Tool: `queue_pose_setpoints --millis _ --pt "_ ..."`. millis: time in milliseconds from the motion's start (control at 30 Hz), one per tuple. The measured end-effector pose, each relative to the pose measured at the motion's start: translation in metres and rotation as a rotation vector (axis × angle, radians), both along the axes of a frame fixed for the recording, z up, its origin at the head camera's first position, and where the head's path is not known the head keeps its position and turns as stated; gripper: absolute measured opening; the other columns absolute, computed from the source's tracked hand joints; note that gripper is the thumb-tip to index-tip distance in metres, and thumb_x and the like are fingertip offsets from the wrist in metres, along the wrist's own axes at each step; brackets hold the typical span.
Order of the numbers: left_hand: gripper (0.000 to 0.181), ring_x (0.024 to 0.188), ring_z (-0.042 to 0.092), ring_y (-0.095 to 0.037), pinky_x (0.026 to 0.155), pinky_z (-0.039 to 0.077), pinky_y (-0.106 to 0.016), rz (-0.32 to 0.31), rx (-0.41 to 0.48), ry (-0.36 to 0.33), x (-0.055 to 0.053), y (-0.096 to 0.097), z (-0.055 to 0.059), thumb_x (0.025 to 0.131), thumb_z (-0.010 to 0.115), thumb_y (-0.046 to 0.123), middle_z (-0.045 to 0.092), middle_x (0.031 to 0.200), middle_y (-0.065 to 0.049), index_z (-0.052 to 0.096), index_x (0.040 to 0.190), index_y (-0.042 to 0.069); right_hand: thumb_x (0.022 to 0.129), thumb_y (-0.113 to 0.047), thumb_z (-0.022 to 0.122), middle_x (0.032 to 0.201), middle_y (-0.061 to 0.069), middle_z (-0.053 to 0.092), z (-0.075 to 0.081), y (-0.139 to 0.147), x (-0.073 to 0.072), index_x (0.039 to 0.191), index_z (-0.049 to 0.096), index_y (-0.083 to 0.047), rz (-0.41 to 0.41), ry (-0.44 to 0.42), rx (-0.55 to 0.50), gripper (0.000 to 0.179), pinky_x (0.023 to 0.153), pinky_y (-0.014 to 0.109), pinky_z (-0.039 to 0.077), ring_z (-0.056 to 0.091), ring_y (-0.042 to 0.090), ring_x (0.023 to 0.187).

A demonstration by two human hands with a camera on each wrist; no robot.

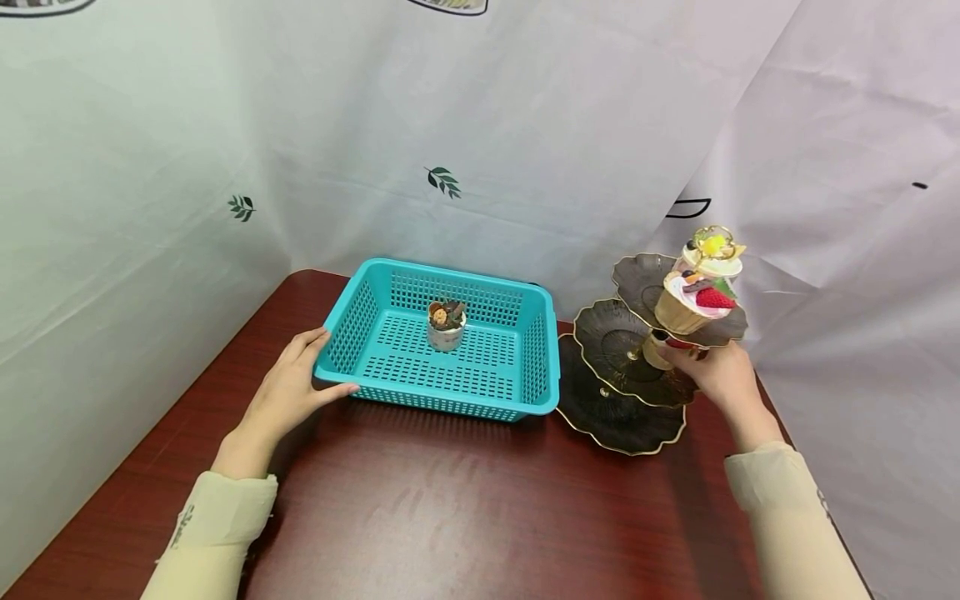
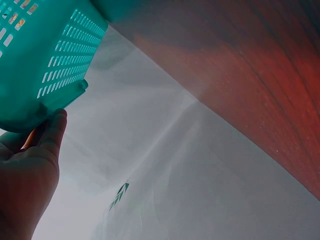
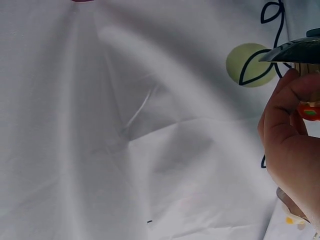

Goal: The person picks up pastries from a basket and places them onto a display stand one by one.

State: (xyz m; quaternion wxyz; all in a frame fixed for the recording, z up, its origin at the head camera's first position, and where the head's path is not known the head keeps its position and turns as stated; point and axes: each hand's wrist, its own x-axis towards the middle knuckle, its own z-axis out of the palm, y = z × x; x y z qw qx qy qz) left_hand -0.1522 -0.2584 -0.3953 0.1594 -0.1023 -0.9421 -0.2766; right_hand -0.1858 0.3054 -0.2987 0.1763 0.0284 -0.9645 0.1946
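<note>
My left hand (image 1: 288, 385) touches the front left corner of a turquoise plastic basket (image 1: 442, 402), its fingers on the left side and its thumb along the front rim. In the left wrist view, the fingertips (image 2: 59, 117) lie against the basket rim. Inside the basket stands a small dessert cup (image 1: 446, 335) with a chocolate topping. To the right, my right hand (image 1: 723, 375) grips another dessert cup (image 1: 657, 352) on the middle tier of a dark, gold-edged three-tier stand (image 1: 611, 333). The top tier partly hides that cup and the fingers; red shows on it (image 3: 311, 111) in the right wrist view.
On the stand's top tier are a dessert cup with a strawberry (image 1: 693, 308) and, behind it, one with yellow fruit (image 1: 716, 258), partly covered by the stand's gold handle. The bottom tier (image 1: 630, 429) lies near the basket's right side. White cloth (image 1: 525, 150) hangs behind the reddish-brown table (image 1: 465, 500).
</note>
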Motion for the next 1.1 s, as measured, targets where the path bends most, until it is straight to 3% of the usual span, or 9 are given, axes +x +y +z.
queue_pose_setpoints --millis 300,567,833,1100 --pt "0.094 0.130 0.037 -0.040 0.097 0.043 -0.063 -0.002 -0.001 0.002 0.001 -0.001 0.000 0.076 0.080 0.043 0.036 0.145 -0.024 0.038 0.142 -0.008 0.080 -0.038 0.073 0.075 0.016 0.061 0.001 0.000 0.004 0.094 0.059 0.000 -0.014 -0.010 -0.013 0.043 0.057 0.033 0.039 0.055 0.031 0.069" --pt "0.094 0.131 0.036 -0.041 0.098 0.042 -0.064 0.000 0.006 -0.005 0.002 -0.003 0.001 0.076 0.079 0.045 0.036 0.145 -0.025 0.038 0.142 -0.008 0.082 -0.045 0.070 0.081 0.019 0.064 0.002 -0.001 0.007 0.106 0.060 0.000 -0.042 -0.053 -0.024 0.052 0.063 0.042 0.042 0.057 0.038 0.078" --pt "0.093 0.130 0.037 -0.041 0.098 0.043 -0.062 -0.004 -0.002 0.014 0.001 -0.002 0.000 0.075 0.080 0.043 0.037 0.145 -0.024 0.039 0.141 -0.009 0.082 -0.051 0.069 0.075 0.015 0.068 0.005 -0.001 0.013 0.092 0.063 -0.003 -0.072 -0.077 -0.007 0.049 0.058 0.033 0.040 0.057 0.031 0.073" --pt "0.093 0.130 0.037 -0.040 0.097 0.045 -0.061 -0.006 -0.002 0.014 0.001 0.000 -0.001 0.076 0.079 0.044 0.037 0.145 -0.024 0.038 0.142 -0.009 0.083 -0.045 0.070 0.103 0.029 0.067 0.007 -0.001 0.023 0.111 0.059 0.002 -0.064 -0.054 -0.001 0.055 0.076 0.056 0.045 0.059 0.049 0.096"
